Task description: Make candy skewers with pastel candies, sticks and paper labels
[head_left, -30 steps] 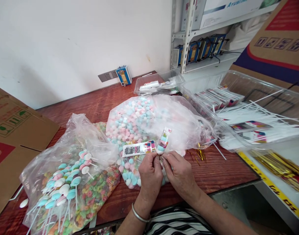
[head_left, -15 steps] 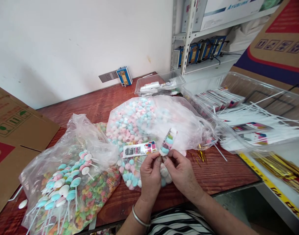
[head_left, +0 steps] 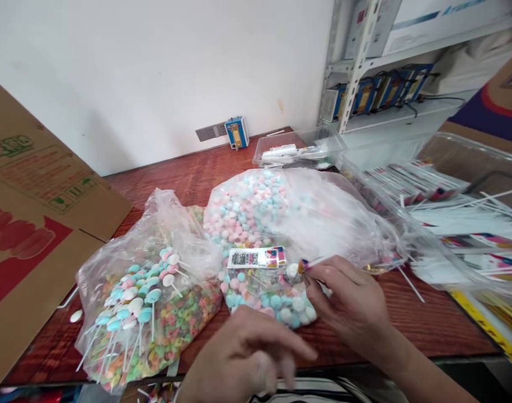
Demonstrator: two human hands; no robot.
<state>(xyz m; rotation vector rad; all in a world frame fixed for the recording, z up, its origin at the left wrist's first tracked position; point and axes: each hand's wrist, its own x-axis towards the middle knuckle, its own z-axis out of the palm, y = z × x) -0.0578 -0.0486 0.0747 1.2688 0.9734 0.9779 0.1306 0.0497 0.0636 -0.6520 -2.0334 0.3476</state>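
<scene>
My right hand (head_left: 350, 305) is closed in a pinch on a small wrapped candy stick (head_left: 301, 265), held low over the front of a big clear bag of pink, blue and white candies (head_left: 276, 207). A printed label card (head_left: 256, 257) lies on that bag just left of the stick. My left hand (head_left: 247, 358) is near the table's front edge, blurred by motion, fingers stretched out and holding nothing. To the left, a second clear bag (head_left: 146, 296) holds finished candy sticks and coloured ring candies.
A cardboard box (head_left: 37, 224) stands at the left. Clear trays (head_left: 461, 218) with white sticks and printed wrappers fill the right side, with gold twist ties (head_left: 505, 322) in front. A small clear tray (head_left: 297, 151) and a blue device (head_left: 236, 132) sit by the wall; metal shelving is behind.
My left hand has let go of the wrapped candy stick and dropped toward the table edge. My right hand keeps the stick and has lowered it. The view has shifted left.
</scene>
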